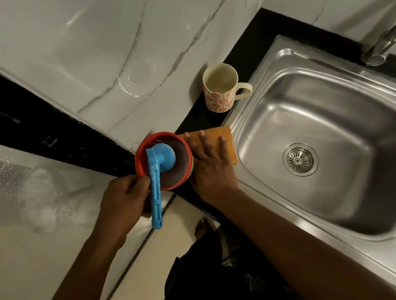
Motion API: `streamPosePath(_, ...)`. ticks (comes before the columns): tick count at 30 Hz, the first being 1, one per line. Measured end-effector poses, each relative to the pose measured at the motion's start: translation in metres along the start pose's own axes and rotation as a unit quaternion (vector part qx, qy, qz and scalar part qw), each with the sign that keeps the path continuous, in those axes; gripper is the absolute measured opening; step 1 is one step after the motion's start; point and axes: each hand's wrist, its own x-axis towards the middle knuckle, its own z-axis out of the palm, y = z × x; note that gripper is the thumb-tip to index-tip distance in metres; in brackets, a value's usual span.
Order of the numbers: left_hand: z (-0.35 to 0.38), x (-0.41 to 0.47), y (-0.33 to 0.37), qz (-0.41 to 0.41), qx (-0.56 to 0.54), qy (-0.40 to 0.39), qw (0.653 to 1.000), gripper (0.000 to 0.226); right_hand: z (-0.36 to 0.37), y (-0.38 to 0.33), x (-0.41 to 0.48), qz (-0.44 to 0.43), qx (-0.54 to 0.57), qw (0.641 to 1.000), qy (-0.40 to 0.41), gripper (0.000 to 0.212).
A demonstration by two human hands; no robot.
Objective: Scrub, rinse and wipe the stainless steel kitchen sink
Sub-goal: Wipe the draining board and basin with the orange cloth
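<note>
Gripped the blue brush [156, 182] round the middle of its handle with the left hand [124, 200], fingers curled about it. Held its round head down inside the red bowl [141, 156], at the left end of the black counter [248, 46]. Pressed the right hand [211, 166] flat on the orange cloth [227, 142], fingers straight and spread, just right of the bowl. Saw the stainless steel sink [341, 114] lying right of both hands, its left rim just beside the cloth and apart from the brush, with the drain [300, 159] at the basin's middle. Noted a patterned mug [220, 87] on the counter beyond the cloth, near the sink's far-left corner, and a tap [387, 42] over the far right rim.
</note>
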Motion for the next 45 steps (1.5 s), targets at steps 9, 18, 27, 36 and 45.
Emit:
streamPosePath(9,0.009,0.002,-0.012,-0.006,0.017,0.007,1.0,0.033,-0.026,0.056,0.021,0.045,0.06,0.997,0.027,0.055)
streamPosePath(18,0.029,0.02,-0.013,-0.017,0.01,0.0,1.0,0.03,-0.052,0.127,-0.054,0.232,0.379,0.889,0.105,0.033)
streamPosePath(27,0.041,0.025,-0.007,-0.019,0.002,0.018,1.0,0.03,-0.061,0.167,-0.102,0.342,0.821,0.447,0.097,0.053)
streamPosePath(36,0.025,-0.002,0.017,0.055,0.146,0.077,0.985,0.046,-0.074,0.162,-0.112,0.272,0.828,0.481,0.092,0.048)
streamPosePath(45,0.064,0.008,0.085,0.27,0.229,0.083,0.931,0.029,-0.084,0.148,-0.097,0.247,0.613,0.739,0.134,0.047)
